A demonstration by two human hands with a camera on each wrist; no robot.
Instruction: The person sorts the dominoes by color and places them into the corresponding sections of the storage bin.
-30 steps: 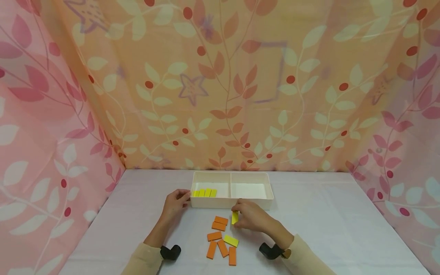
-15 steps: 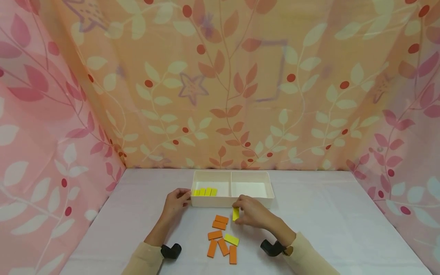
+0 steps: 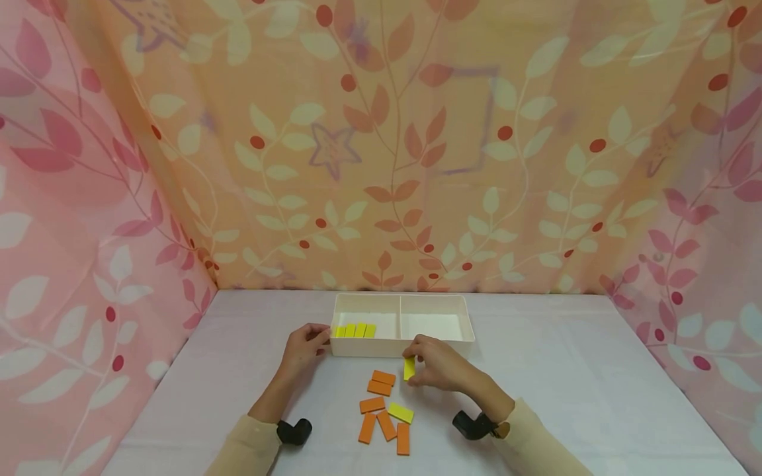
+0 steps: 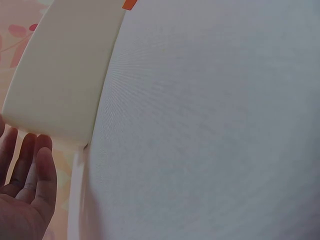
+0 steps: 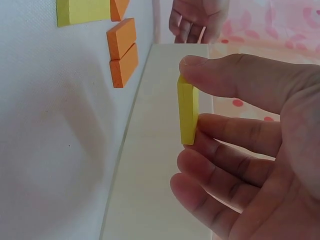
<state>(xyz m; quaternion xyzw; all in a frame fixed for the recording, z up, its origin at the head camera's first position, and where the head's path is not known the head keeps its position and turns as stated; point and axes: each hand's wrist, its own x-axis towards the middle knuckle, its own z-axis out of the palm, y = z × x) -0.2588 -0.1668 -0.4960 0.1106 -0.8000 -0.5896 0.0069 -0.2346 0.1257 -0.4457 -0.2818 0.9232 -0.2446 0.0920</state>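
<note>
Between thumb and fingertips my right hand pinches a yellow domino-like block, raised just in front of the white two-compartment box. The block stands upright in the right wrist view. My left hand touches the left end of the box; its fingers extend to the end wall in the left wrist view. Several yellow blocks stand in a row along the front of the left compartment. On the table, another yellow block lies among several orange blocks.
A white cloth covers the table. Behind it hangs a patterned orange curtain, with pink leafy cloth at both sides. The box's right compartment has only its bare floor showing. A black wrist device sits at each sleeve.
My right hand has risen slightly with the yellow block, toward the box. The left hand stays at the box's end, and the blocks on the table lie as before.
</note>
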